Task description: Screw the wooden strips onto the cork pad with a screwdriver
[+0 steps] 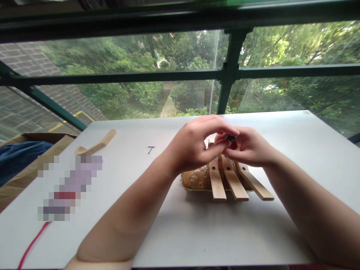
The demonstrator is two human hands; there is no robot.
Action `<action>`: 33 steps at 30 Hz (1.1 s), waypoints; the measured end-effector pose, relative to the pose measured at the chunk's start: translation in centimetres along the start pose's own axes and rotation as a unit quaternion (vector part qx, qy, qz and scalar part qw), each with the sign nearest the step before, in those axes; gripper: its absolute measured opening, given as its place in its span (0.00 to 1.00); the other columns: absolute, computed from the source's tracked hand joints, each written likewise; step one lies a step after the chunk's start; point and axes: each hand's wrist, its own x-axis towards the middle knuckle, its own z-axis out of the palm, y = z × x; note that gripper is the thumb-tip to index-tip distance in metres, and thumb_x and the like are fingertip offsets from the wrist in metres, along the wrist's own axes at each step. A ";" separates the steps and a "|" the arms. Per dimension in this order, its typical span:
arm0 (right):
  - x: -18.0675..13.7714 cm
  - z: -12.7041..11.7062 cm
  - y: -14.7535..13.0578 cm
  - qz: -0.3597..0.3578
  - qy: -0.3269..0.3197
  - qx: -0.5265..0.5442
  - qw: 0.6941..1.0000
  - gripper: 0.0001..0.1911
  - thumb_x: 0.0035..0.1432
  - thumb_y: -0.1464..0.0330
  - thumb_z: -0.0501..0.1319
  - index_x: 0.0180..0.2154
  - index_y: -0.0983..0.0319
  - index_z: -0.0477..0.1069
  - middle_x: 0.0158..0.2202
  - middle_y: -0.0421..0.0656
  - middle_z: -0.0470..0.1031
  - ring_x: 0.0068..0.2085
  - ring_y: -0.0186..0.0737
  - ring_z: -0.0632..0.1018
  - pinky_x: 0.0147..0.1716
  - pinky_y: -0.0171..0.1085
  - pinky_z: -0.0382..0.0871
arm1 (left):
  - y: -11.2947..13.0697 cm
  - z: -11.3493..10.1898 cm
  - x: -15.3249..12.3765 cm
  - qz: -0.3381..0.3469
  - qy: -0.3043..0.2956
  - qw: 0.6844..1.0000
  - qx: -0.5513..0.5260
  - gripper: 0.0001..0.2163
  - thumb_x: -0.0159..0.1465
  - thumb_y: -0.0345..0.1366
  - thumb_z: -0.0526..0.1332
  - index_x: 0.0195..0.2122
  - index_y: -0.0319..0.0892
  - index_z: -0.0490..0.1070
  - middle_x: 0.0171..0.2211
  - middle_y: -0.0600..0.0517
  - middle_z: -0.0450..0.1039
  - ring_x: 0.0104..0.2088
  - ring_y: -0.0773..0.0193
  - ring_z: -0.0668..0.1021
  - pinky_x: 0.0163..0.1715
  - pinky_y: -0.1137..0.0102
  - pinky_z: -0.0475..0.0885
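My left hand (197, 144) and my right hand (249, 146) meet above the middle of the white table (295, 150), fingers curled together. Between their fingertips sits a small dark piece (230, 138), too small to name. Just below the hands, three flat wooden slats (233, 182) fan out toward me, each with a small hole. They rest over a round brownish speckled piece (197, 178) lying on the table. My right hand's fingers seem to touch the slats' far ends.
A separate curved wooden slat (95, 145) lies at the table's far left. A small dark screw (151, 149) lies near the far middle. A blurred-out object (67, 185) with a red cord (32, 243) sits left. A cardboard box with blue cloth (19, 157) stands beyond the left edge. Windows are behind.
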 end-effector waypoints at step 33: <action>0.0 -0.1 -0.3 0.007 -0.012 0.015 1.000 0.11 0.53 0.74 0.65 0.40 0.61 0.73 0.33 0.42 0.75 0.38 0.41 0.77 0.36 0.37 0.72 | 0.3 0.0 0.0 -0.024 0.019 1.000 -0.004 0.06 0.61 0.29 0.64 0.39 0.42 0.76 0.38 0.52 0.80 0.38 0.66 0.79 0.42 0.69 0.72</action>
